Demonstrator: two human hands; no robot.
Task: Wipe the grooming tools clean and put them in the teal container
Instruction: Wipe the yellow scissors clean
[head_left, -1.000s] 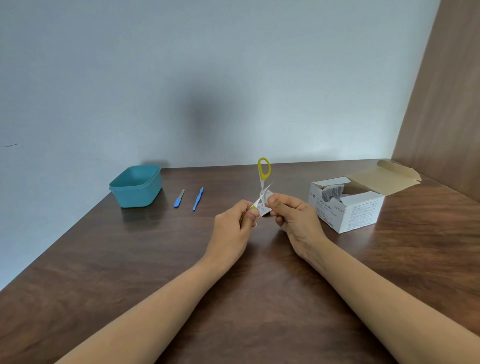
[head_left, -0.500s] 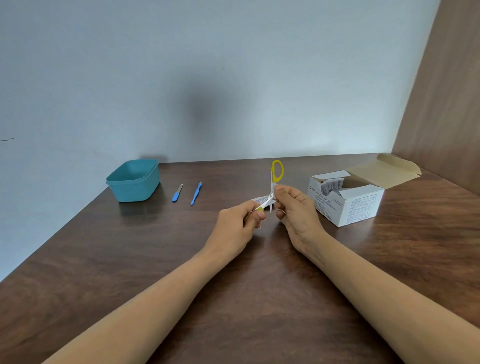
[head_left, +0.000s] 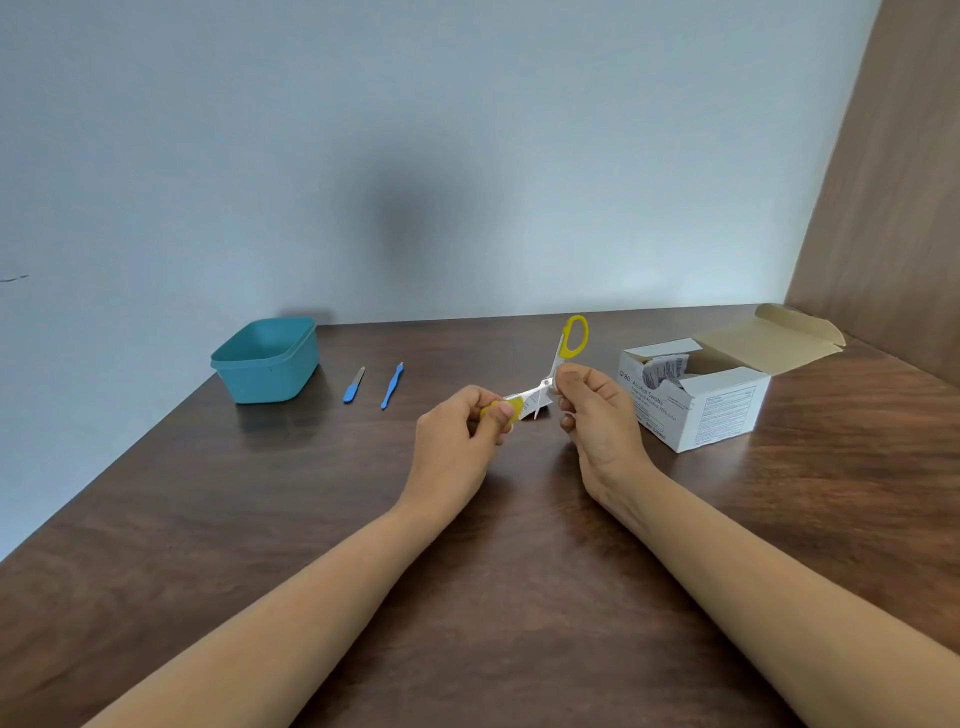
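Right of the teal container (head_left: 266, 361), beyond a blue file (head_left: 354, 385) and blue stick (head_left: 392, 385), yellow-handled scissors (head_left: 546, 383) are held, spread wider than half a second ago. One handle is pinched by the left hand (head_left: 460, 441); the pivot is pinched by the right hand (head_left: 597, 415). "BD Alcohol Swabs" is printed on the open box (head_left: 717, 410) farther right.

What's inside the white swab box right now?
Crumpled white printed packets show at the open top of the swab box. Its front wall hides whatever lies deeper, so no count is possible.
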